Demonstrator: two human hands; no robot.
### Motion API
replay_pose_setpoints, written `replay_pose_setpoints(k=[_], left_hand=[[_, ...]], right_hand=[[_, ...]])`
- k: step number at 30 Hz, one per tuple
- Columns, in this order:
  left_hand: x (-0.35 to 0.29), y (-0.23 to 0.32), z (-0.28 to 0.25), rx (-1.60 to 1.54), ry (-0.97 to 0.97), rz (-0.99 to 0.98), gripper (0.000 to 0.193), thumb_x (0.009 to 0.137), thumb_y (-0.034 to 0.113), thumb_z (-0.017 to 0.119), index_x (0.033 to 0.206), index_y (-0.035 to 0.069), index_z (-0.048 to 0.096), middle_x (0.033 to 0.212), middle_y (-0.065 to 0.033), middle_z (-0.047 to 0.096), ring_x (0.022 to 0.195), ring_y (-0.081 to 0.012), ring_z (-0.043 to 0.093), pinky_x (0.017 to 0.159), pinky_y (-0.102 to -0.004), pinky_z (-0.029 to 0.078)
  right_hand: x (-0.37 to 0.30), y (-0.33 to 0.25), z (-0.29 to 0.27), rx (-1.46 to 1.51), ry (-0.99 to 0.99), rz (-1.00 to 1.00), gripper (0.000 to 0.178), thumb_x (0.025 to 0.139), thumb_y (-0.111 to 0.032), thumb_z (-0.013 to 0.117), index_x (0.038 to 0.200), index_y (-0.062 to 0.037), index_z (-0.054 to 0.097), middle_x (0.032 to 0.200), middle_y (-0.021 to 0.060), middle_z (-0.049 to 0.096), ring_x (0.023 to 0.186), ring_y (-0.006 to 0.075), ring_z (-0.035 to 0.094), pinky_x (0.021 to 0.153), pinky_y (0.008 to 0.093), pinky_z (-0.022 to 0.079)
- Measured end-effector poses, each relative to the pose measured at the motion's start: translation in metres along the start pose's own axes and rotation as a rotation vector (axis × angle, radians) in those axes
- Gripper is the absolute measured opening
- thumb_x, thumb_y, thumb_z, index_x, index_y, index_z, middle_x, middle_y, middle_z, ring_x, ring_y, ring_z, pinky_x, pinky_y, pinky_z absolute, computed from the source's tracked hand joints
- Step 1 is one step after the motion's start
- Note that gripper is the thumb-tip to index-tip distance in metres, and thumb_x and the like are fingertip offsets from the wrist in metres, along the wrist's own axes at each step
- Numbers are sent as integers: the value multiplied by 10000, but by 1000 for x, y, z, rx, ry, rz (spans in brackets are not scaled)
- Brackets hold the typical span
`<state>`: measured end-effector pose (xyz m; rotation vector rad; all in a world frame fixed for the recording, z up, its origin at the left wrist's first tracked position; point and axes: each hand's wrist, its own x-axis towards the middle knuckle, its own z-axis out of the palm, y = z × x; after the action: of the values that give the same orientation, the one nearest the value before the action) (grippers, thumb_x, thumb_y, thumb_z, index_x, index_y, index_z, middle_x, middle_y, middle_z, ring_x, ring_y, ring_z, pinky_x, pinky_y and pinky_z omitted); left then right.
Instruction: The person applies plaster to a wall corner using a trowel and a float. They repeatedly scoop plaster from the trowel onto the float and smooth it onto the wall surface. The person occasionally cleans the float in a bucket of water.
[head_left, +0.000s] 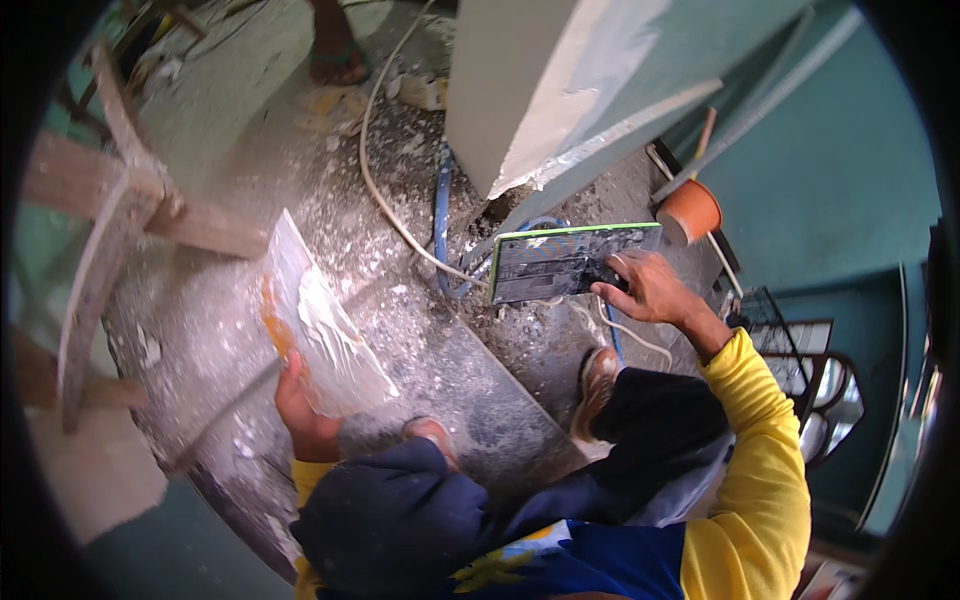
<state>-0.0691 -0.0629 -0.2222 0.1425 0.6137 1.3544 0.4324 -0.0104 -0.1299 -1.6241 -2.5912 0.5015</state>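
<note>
The right hand (652,286) is closed around the dark handle of a black rectangular float with a lime-green rim (540,262), held near the foot of a pale, white-smeared wall corner (520,90). A flat, pale board (357,385) bearing thick white paste (328,315) is gripped at its edge by the left hand (304,408). If the board is tilted, paste could be spilled onto the speckled grey floor (425,345); a foot could be caught by the looping off-white cable (374,185).

Light falls unevenly, and fisheye edges curve into black
</note>
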Motion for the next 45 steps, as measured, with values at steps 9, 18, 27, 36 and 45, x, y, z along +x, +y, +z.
replay_pose_setpoints(k=[9, 18, 27, 36, 45], left_hand=[[-28, -16, 15, 6, 106, 228, 481, 1086, 270, 489, 1478, -8, 477, 1399, -178, 628, 1252, -331, 637, 1108, -485, 485], [-68, -50, 69, 26, 383, 510, 489, 1090, 275, 509, 1484, -12, 471, 1407, -171, 625, 1250, -306, 640, 1098, -455, 492], [-105, -83, 101, 19, 409, 747, 495, 1083, 239, 534, 1490, -32, 457, 1438, -183, 605, 1268, -301, 632, 1127, -442, 474], [-134, -102, 117, 41, 380, 848, 486, 1072, 208, 569, 1478, -42, 469, 1416, -176, 623, 1247, -270, 651, 1093, -417, 509], [-136, -100, 122, 51, 314, 870, 485, 1074, 181, 566, 1490, -44, 458, 1433, -185, 609, 1263, -276, 645, 1090, -428, 521]], right_hand=[[55, 61, -38, -155, -10, -301, 463, 937, -393, 760, 800, -24, 516, 690, 157, 537, 648, 406, 570, 596, 483, 464], [98, 106, -62, -156, 79, -584, 419, 933, -301, 766, 794, -10, 498, 726, 178, 522, 663, 391, 568, 576, 476, 446], [132, 104, -109, -11, 412, -614, 377, 947, -213, 765, 826, 3, 481, 636, 190, 487, 555, 415, 506, 527, 468, 385], [130, 191, -87, -256, 430, -442, 343, 958, -247, 738, 880, 24, 542, 695, 250, 622, 641, 484, 623, 559, 508, 485], [131, 91, -140, 31, 596, -603, 366, 974, -249, 741, 919, 59, 551, 616, 221, 519, 522, 421, 506, 504, 450, 392]])
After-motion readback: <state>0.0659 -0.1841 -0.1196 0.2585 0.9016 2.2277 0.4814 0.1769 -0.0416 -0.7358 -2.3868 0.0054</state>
